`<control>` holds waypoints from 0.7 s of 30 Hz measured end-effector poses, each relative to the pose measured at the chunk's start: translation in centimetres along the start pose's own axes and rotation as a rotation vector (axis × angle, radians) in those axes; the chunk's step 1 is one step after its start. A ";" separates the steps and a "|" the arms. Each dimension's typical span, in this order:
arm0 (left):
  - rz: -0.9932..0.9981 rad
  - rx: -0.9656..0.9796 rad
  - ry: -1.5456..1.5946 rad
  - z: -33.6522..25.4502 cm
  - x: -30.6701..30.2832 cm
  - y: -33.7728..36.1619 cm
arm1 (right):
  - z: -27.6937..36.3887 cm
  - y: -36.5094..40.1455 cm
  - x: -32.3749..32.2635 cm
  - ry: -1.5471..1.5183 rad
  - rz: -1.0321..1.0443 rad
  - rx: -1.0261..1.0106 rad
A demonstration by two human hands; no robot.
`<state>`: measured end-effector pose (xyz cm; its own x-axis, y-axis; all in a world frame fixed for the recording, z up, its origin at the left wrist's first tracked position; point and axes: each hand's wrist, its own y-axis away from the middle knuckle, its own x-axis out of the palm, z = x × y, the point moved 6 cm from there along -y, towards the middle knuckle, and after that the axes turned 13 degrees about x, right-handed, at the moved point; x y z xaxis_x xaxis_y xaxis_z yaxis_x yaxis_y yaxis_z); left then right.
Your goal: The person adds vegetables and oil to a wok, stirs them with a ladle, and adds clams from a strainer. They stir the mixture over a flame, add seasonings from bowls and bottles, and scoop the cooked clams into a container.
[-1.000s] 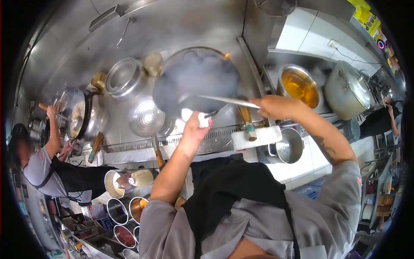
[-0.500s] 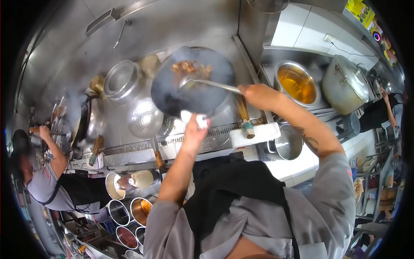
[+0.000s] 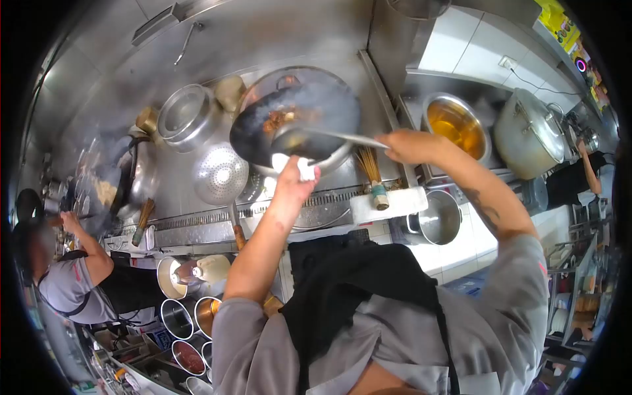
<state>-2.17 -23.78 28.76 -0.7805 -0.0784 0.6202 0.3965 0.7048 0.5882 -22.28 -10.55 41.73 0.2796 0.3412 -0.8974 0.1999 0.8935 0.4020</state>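
My left hand (image 3: 296, 176) is closed around a folded white cloth (image 3: 282, 162) at the near edge of a black wok (image 3: 253, 135). The wok is tilted and lifted off its burner ring, whose far rim shows behind it. In my right hand (image 3: 409, 146) is the long handle of a metal ladle (image 3: 329, 133); its bowl reaches into the wok. Browned pieces of food (image 3: 282, 118) lie in the wok, partly veiled by steam. What the pieces are I cannot make out.
Left of the wok lie a perforated strainer (image 3: 222, 172) and a metal pot (image 3: 186, 117). A bamboo brush (image 3: 374, 178) stands by a white block (image 3: 388, 205). At right are a bowl of amber liquid (image 3: 455, 125) and a lidded stockpot (image 3: 528, 135). A co-worker (image 3: 79, 270) cooks at far left.
The wok has tipped and risen from the burner, baring the ring behind it. My left hand has moved slightly up with it. My right hand and the ladle have shifted a little right.
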 end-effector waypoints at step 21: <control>0.174 0.027 0.006 1.9 -3.8 -12.5 | -6.2 -9.7 0.5 -0.036 -0.346 0.215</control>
<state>-5.10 -30.91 18.09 -0.6982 0.0422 0.7146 0.5121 0.7270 0.4574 -29.87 -17.23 36.32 0.1931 0.0179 -0.9810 0.4788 0.8710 0.1101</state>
